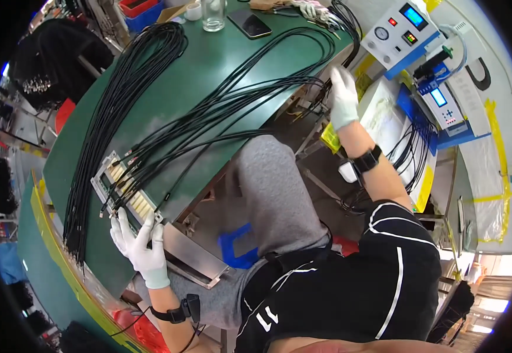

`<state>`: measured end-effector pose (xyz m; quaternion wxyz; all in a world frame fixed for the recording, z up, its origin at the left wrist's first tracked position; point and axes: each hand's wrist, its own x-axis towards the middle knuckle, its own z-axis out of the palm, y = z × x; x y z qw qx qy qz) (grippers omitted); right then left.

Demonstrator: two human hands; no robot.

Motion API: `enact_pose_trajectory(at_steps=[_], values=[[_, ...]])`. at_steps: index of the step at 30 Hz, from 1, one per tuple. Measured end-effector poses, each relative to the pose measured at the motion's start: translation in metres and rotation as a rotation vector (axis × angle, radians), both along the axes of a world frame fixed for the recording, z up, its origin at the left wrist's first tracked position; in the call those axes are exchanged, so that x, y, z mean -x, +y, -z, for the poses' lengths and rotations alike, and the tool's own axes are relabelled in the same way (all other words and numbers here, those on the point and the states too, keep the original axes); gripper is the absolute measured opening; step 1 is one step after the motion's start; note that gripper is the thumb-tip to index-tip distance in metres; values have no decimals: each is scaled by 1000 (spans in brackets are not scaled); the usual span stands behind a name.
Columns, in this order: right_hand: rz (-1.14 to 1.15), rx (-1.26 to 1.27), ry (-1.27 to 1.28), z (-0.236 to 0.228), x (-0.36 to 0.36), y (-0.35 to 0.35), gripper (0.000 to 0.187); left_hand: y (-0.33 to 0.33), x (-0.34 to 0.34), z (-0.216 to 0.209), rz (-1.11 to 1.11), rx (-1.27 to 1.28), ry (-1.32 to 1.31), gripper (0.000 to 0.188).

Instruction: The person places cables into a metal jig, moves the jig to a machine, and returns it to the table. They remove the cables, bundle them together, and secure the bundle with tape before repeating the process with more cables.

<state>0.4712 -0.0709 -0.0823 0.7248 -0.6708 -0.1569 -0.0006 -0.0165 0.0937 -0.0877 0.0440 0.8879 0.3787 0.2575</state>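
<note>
My left hand, in a white glove, is at the near end of a metal frame fixture on the green table. Its fingers are apart, with the fingertips at the fixture's edge beside a few cable ends. Cream-coloured blocks sit in a row inside the fixture. Black cables run from it across the table toward the right edge. My right hand, also gloved, is raised beside the cable bend there. Its fingers look stretched out and close together; whether they touch a cable is hard to tell.
A thick bundle of black cables lies along the table's left side. At the back are a glass jar and a phone. Machines with screens stand on the right. A metal plate sits by my left forearm.
</note>
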Motion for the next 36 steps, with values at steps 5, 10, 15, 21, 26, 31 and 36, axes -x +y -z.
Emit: enact_pose_trajectory(at_steps=[5,10,15,21,26,31,36], values=[[193,-235,1509,118,28,-40,92,1,7,8,-10,11,19,31],[-127,-846,1558,205,21,13,68,-3,12,7,12,-20,5,31],[-107,-604,631,193,-45,-3,30,-3,2,7,14,13,7,31],[-58,-39,14,37,-85,4,30,-2,-4,13,7,22,-12,29],[109,896,-270,-12,-93,79,51,-1,14,5,-42,-19,-17,26],[-8,552,-792,-15,-75,107,57,5,4,12,-8,-68,-125,27],[-1033,441,-379,-67,94,154,28,-7,7,-5,-82,-60,-107,26]])
